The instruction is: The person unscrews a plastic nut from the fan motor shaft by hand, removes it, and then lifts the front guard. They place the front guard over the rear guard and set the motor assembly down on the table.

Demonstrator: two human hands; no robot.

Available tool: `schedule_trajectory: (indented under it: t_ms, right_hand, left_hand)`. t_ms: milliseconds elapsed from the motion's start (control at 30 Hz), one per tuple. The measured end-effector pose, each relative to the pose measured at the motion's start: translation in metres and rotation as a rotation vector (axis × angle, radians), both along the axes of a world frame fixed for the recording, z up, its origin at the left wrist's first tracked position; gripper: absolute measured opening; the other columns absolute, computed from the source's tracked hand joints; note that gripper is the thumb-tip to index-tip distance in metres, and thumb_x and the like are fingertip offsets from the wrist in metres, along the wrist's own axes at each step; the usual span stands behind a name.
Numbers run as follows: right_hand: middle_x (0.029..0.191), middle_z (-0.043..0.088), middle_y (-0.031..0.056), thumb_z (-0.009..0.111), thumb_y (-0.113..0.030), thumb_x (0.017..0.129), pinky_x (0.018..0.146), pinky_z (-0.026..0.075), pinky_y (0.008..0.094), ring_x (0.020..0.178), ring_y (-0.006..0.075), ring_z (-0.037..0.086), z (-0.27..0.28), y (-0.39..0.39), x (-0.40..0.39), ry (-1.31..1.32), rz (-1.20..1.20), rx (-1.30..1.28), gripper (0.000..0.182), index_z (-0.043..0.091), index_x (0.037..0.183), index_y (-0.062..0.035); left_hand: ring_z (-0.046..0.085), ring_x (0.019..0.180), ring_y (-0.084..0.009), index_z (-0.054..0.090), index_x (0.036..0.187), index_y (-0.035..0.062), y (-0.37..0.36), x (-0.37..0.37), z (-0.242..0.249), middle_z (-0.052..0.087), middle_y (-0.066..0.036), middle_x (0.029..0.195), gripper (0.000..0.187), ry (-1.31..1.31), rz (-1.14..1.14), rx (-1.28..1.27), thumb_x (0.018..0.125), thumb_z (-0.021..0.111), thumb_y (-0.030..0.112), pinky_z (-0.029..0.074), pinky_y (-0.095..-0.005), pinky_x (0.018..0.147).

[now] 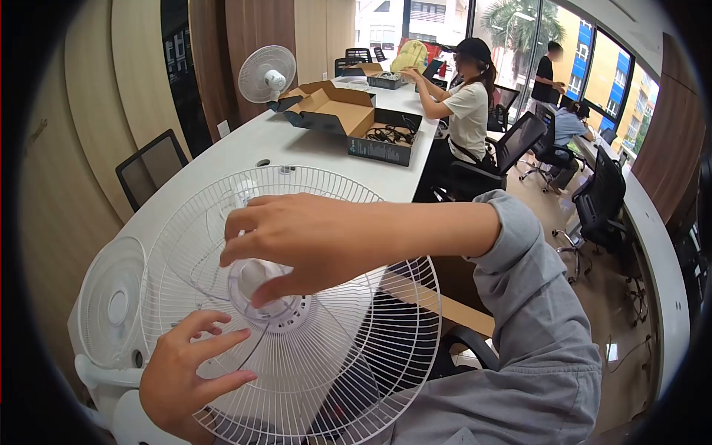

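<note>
- At the near end of the bench (245,144), a wire fan guard (297,348) is placed; work at its centre is apparently in hand.
- Left hand (182,371): fingers spread wide.
- Right hand (285,241): fingers curled; grip cannot be told.
- White centre piece (254,277): steady alignment seems required.

The right forearm (408,231) reaches across, almost level, and the right hand (282,231) has bent fingers and the thumb pointing down. Lower, the left hand (178,368) is loosely curved, thumb and fingers standing apart.
</note>
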State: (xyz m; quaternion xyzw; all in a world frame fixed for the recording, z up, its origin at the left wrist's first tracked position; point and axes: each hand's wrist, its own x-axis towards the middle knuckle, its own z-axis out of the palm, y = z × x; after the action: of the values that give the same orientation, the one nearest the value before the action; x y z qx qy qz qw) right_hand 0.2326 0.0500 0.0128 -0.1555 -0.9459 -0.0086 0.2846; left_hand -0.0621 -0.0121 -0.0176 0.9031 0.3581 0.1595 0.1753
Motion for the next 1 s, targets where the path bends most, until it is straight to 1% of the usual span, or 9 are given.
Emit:
schedule_trajectory:
  t_ms: [67,167,267,333,400,500,700,900,1000]
  right_hand:
    - [0.107,0.076,0.0177,0.083,-0.024,0.089,0.083,0.06,0.0453,0.096,0.0352,0.076,0.004,-0.009,-0.007,-0.088,-0.216,-0.221,0.035,0.078,0.11,0.0038]
    - [0.103,0.075,0.0179,0.084,-0.025,0.088,0.083,0.06,0.0464,0.093,0.0357,0.075,-0.008,-0.007,-0.013,-0.223,-0.229,-0.193,0.039,0.076,0.112,0.0047]
    - [0.095,0.074,0.0167,0.084,-0.026,0.089,0.075,0.06,0.0436,0.089,0.0338,0.075,-0.021,0.011,-0.002,-0.007,0.167,0.108,0.036,0.077,0.105,0.0053]
    - [0.094,0.073,0.0167,0.084,-0.025,0.088,0.075,0.06,0.0431,0.092,0.0331,0.074,-0.017,0.012,0.0,0.083,0.239,0.114,0.033,0.078,0.102,0.0051]
    - [0.095,0.073,0.0172,0.083,-0.021,0.087,0.079,0.06,0.0437,0.098,0.0329,0.073,-0.007,0.003,-0.001,0.106,0.123,-0.063,0.03,0.078,0.103,0.0044]
    - [0.103,0.071,0.0146,0.082,-0.016,0.086,0.09,0.057,0.0424,0.112,0.0316,0.067,0.018,-0.002,-0.012,-0.383,-0.221,-0.313,0.031,0.075,0.11,0.0029]
    - [0.093,0.068,0.0131,0.083,-0.026,0.088,0.077,0.059,0.0418,0.101,0.0299,0.07,-0.009,0.023,-0.001,0.05,0.394,0.086,0.032,0.073,0.095,0.0043]
    - [0.098,0.068,0.0147,0.081,-0.016,0.087,0.08,0.06,0.0416,0.107,0.0313,0.068,0.012,0.002,-0.013,-0.363,-0.184,-0.271,0.028,0.074,0.105,0.0041]
    - [0.099,0.068,0.0144,0.083,-0.027,0.088,0.078,0.06,0.041,0.105,0.0311,0.069,-0.005,0.011,-0.006,-0.265,0.035,-0.127,0.037,0.073,0.106,0.0037]
  left_hand:
    - [0.073,0.103,-0.0312,0.082,0.123,0.0129,0.0,0.0,0.001,0.07,-0.018,0.127,0.056,0.014,0.003,0.017,0.075,0.094,0.038,0.06,-0.0419,0.09]
    - [0.071,0.105,-0.0316,0.082,0.12,0.0096,-0.004,0.003,0.002,0.07,-0.019,0.126,0.059,0.024,0.031,-0.003,0.068,0.097,0.033,0.059,-0.0416,0.091]
    - [0.065,0.119,-0.0351,0.071,0.136,0.0048,-0.014,0.007,0.022,0.058,-0.021,0.147,0.054,0.058,-0.022,-0.151,0.083,0.081,0.012,0.052,-0.046,0.1]
    - [0.065,0.117,-0.036,0.071,0.135,0.0048,-0.013,0.009,0.021,0.06,-0.021,0.143,0.055,0.038,-0.025,-0.148,0.081,0.082,0.012,0.052,-0.0457,0.099]
    - [0.066,0.116,-0.0369,0.071,0.135,0.0046,-0.013,0.007,0.02,0.061,-0.021,0.141,0.056,0.032,-0.023,-0.131,0.081,0.083,0.013,0.053,-0.0453,0.098]
    - [0.066,0.115,-0.0379,0.072,0.134,0.0045,-0.011,0.005,0.022,0.061,-0.022,0.14,0.056,0.053,-0.031,-0.096,0.08,0.083,0.012,0.053,-0.0449,0.097]
    - [0.065,0.115,-0.0392,0.073,0.132,0.0046,-0.011,0.008,0.022,0.062,-0.021,0.139,0.057,0.066,-0.053,-0.055,0.078,0.086,0.012,0.053,-0.0453,0.097]
    - [0.066,0.115,-0.039,0.073,0.132,0.0055,-0.013,0.009,0.023,0.062,-0.021,0.139,0.056,0.066,-0.035,-0.057,0.078,0.086,0.013,0.053,-0.0455,0.097]
    - [0.066,0.114,-0.039,0.073,0.132,0.0053,-0.014,0.009,0.022,0.063,-0.021,0.139,0.056,0.061,-0.029,-0.057,0.079,0.085,0.013,0.053,-0.0451,0.097]
